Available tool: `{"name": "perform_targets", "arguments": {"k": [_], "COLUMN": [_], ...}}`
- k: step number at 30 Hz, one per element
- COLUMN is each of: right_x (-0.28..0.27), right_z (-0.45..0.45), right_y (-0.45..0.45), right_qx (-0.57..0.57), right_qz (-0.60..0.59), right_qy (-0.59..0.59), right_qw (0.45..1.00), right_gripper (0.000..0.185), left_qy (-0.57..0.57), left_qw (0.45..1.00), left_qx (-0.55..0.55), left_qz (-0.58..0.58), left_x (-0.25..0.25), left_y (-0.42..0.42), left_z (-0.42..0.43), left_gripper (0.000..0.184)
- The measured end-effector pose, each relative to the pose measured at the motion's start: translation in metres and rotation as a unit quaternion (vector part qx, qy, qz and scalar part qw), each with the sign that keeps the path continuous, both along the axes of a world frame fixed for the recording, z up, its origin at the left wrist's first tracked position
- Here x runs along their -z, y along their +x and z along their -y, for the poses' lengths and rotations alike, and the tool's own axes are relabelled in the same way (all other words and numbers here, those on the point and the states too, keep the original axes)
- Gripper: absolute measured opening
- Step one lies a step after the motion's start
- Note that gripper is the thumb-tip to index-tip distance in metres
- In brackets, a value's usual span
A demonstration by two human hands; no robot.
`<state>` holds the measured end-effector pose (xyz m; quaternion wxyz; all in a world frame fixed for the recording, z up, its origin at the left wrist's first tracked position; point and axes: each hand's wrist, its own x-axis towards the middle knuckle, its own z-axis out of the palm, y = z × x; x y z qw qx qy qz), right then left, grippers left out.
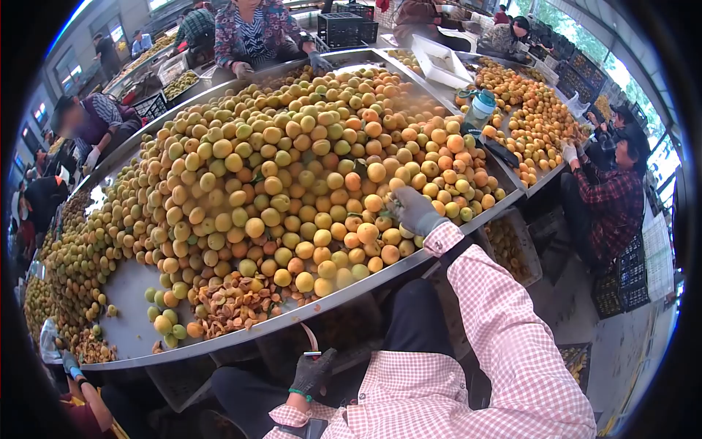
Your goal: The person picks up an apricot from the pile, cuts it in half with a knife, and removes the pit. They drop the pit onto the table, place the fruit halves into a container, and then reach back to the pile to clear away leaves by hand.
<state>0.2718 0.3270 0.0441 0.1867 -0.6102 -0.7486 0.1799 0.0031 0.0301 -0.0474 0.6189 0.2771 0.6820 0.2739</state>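
Observation:
My left hand (pixel 313 373), in a dark glove, is closed round the handle of a small knife (pixel 311 338) in front of the table edge. The knife's curved blade points up. My right hand (pixel 417 211), in a grey glove, reaches over the rim into a large heap of apricots (pixel 292 175). Its fingers are curled down among the fruit near a green leaf; what lies within them is hidden. Split apricot pieces (pixel 238 304) are piled near the table's front edge, left of my right hand.
The metal table rim (pixel 395 271) runs in front of me. A blue-capped bottle (pixel 479 110) and a white tray (pixel 441 62) stand towards the back right. A crate (pixel 512 245) sits below the table. Several people work around the tables, one in a plaid shirt (pixel 607 197).

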Motion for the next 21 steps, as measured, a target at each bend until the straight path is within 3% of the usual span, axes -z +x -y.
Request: {"name": "perform_targets", "arguments": {"k": [1,3,8,11,13,15,17,18,19,20,21], "right_x": [0.003,0.001,-0.020,-0.016,-0.019,-0.025,-0.006,0.001,-0.040,-0.046,-0.050], "right_z": [-0.006,-0.015,-0.020,-0.029,-0.034,-0.026,-0.031,-0.028,0.002,0.016,0.036], "right_y": [-0.004,-0.023,-0.085,-0.091,-0.089,-0.078,-0.042,-0.021,-0.006,0.009,0.030], "right_qx": [-0.002,-0.128,-0.098,-0.136,-0.122,-0.109,-0.055,-0.045,-0.051,-0.018,-0.023], "right_qz": [0.000,-0.047,0.288,0.370,0.360,0.251,-0.077,-0.258,-0.406,-0.611,-0.691], "right_qy": [0.001,0.038,-0.105,-0.131,-0.183,-0.113,-0.035,-0.021,-0.130,-0.210,-0.205], "right_qw": [1.000,0.990,0.947,0.910,0.907,0.955,0.995,0.965,0.903,0.763,0.693], "right_gripper": [0.019,0.020,0.026,0.020,0.026,0.027,0.023,0.020,0.012,0.013,0.017], "left_qy": [-0.011,-0.005,-0.003,-0.005,0.000,0.012,0.019,0.042,0.065,0.063,0.082], "left_qw": [1.000,1.000,0.999,0.999,0.999,1.000,1.000,0.999,0.998,0.998,0.997], "left_qx": [-0.007,0.000,-0.014,0.019,0.014,0.007,-0.001,0.000,0.004,0.014,0.005], "left_qz": [0.012,0.001,-0.042,-0.026,-0.034,-0.021,-0.006,-0.009,-0.011,-0.009,-0.002], "left_x": [-0.003,-0.001,-0.010,-0.015,-0.016,-0.008,-0.003,-0.004,-0.004,-0.002,0.004], "left_y": [0.000,0.000,0.004,0.002,0.002,0.000,-0.001,0.000,0.002,0.001,0.000], "left_z": [-0.001,-0.001,-0.007,-0.006,-0.008,-0.005,-0.002,-0.001,0.001,0.003,0.004], "left_gripper": [0.038,0.038,0.038,0.036,0.034,0.032,0.031,0.030,0.030,0.030,0.027]}}
